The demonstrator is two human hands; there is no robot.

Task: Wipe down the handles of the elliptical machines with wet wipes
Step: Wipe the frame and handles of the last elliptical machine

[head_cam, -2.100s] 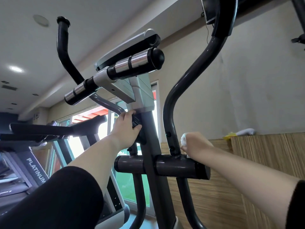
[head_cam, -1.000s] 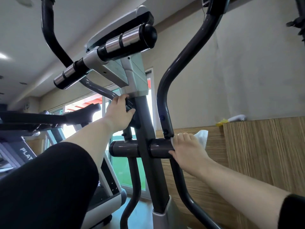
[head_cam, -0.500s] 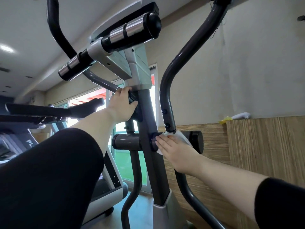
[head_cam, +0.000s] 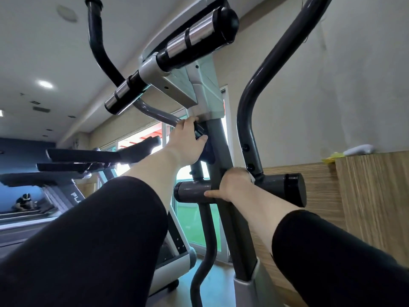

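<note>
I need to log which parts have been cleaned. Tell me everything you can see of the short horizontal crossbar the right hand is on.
The crossbar is a thick, dark grey tube, glossy like painted metal, lying level across the upright column. A black cap closes its right end. The right hand grips it beside the column, a sliver of white wipe showing. The curved arm tubes join it.

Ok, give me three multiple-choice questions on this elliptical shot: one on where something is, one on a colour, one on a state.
1. Where is the right hand?
A. on the horizontal crossbar
B. on the chrome grip
C. on the wooden ledge

2. What colour are the sleeves?
A. white
B. black
C. red

3. What is the left hand doing?
A. hanging free
B. holding a bottle
C. gripping the machine near its centre post

Answers: 1 A, its fingers wrap the crossbar beside the post. 2 B, both forearm sleeves are black. 3 C, it clasps hardware under the console housing.
</note>
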